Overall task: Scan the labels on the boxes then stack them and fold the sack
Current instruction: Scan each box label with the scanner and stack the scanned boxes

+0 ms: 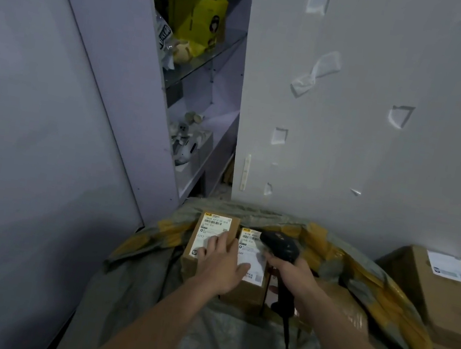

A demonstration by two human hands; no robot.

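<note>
Two small cardboard boxes with white labels lie side by side in the open mouth of a grey and yellow sack [364,274]. My left hand [223,260] rests flat with spread fingers across the left box [208,231] and the edge of the right box [253,271]. My right hand [294,278] grips a black corded barcode scanner [281,247], whose head hangs just above the right box's label. Part of each label is hidden by my hands.
A stack of larger cardboard boxes [439,295] stands at the right against the wall. A white shelf unit [204,103] with a yellow bag and small items stands behind the sack. A grey panel fills the left side.
</note>
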